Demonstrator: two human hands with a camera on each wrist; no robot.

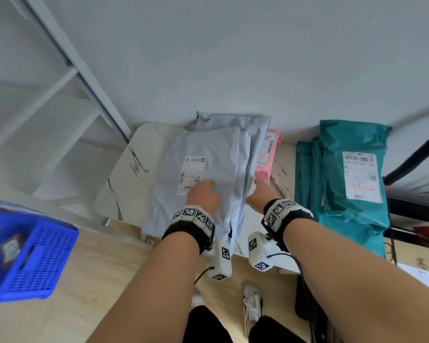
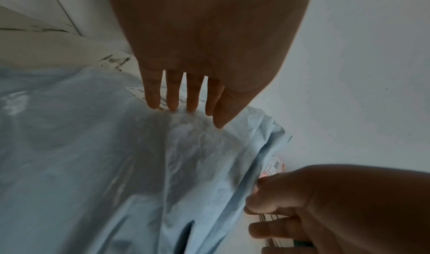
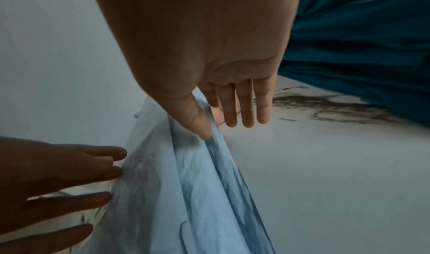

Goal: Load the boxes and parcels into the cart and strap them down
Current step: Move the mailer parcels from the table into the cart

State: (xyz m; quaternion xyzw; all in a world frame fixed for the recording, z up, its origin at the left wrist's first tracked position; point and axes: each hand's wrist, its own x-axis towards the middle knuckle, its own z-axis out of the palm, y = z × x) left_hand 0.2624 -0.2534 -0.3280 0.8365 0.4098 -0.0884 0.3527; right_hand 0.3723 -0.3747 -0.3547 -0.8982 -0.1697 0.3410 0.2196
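Note:
A stack of grey plastic mailer parcels (image 1: 221,157) lies on a marble-patterned table (image 1: 134,169) against the wall. My left hand (image 1: 203,191) is on the top one, below its label; its straight fingertips (image 2: 172,105) touch the wrinkled plastic (image 2: 116,166). At the stack's right edge is my right hand (image 1: 255,191). In the right wrist view its thumb (image 3: 202,129) presses on the grey edge (image 3: 186,184) and the fingers stretch straight beside it, over a pink parcel (image 1: 268,154) that pokes out from under the stack. Teal parcels (image 1: 344,219) lie further right.
A blue perforated crate (image 1: 35,251) sits on the wooden floor at the left. White shelving (image 1: 47,120) rises left of the table. A black tube (image 1: 416,154) and dark frame stand at the far right behind the teal parcels. My feet are below the table edge.

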